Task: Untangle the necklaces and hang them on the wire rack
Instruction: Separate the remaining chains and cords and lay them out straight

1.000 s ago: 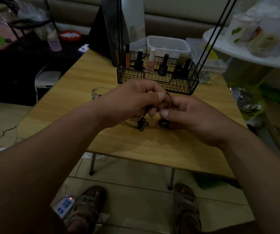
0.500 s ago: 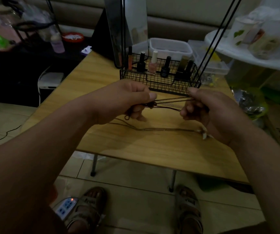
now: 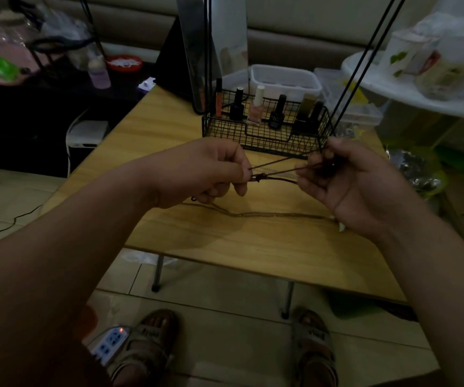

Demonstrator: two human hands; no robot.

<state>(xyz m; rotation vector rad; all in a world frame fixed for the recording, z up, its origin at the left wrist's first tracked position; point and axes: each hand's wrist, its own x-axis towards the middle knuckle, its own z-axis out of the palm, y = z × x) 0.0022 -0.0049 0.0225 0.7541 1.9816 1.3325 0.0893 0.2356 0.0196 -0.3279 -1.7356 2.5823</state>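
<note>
A dark brown cord necklace [image 3: 276, 170] is stretched taut between my two hands above the wooden table [image 3: 253, 236]. My left hand [image 3: 205, 171] pinches its knotted end between thumb and fingers. My right hand [image 3: 345, 180] grips the other end with curled fingers. A second thin chain necklace [image 3: 267, 214] lies slack on the table below, running under my right hand. Behind my hands stands the black wire rack [image 3: 267, 129], its basket touching nothing I hold; its thin black rods [image 3: 365, 57] rise up and to the right.
Several nail polish bottles [image 3: 256, 107] stand in the wire basket. A mirror [image 3: 211, 46] and a white plastic box [image 3: 283, 79] sit behind it. A cluttered white shelf [image 3: 420, 88] is at the right. On the floor lie a power strip [image 3: 110, 342] and my sandalled feet.
One second ago both hands were close together over the knot. They have drawn apart, pulling the cord taut. Since half a second ago my right hand has shifted slightly.
</note>
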